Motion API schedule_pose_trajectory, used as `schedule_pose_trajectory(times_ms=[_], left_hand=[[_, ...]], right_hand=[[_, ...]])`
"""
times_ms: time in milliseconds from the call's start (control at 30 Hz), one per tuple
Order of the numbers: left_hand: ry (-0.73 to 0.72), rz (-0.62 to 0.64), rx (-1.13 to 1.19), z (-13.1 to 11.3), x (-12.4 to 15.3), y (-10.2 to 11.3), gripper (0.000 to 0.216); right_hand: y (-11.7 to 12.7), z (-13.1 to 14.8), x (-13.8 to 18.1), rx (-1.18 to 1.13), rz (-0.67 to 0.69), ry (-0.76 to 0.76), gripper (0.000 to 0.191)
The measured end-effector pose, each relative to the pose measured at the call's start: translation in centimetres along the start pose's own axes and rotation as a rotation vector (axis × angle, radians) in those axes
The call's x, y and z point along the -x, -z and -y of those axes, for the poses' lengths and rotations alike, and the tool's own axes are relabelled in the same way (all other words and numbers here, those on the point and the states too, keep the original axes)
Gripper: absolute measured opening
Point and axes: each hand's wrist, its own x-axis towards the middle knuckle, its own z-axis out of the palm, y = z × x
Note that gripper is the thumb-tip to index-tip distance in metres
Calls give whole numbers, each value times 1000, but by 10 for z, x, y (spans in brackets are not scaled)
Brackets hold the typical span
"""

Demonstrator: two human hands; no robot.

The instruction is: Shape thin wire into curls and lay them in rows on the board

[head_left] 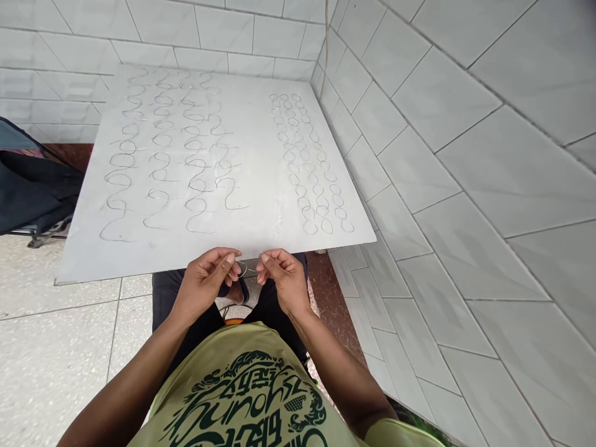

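Pinching a thin wire point(246, 269) between thumb and fingers, the left hand point(205, 277) and the right hand point(287, 280) are near to each other but do not touch. In each hand the fingertips are pressed together on the wire, which shows a small curve in the gap between them; the exact points of contact are too small to see. This wire is just at the near edge of a white board point(251, 155), above the lap of the person, who wears dark trousers point(165, 298) and a yellow-green shirt point(223, 347) with dark printed letters. On the board lie many thin curved pieces in 2 groups, well apart: to the left, 4 columns of larger curls point(195, 162), and to the right, 3 columns of smaller rings point(302, 154). A tiled wall point(465, 155) stands behind the board and along its right side. At the far left, a dark cloth item point(37, 192) is near the board, above the speckled floor point(56, 304).
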Motion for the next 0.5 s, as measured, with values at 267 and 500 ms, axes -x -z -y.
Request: schedule_pose_trajectory(times_ms=[267,500], left_hand=[[-58,92,37,4,9,5,35],[79,131,-71,12,5,10,35]], right_hand=[[0,-3,0,16,-8,-1,21],[7,0,-6,290,24,148,20]])
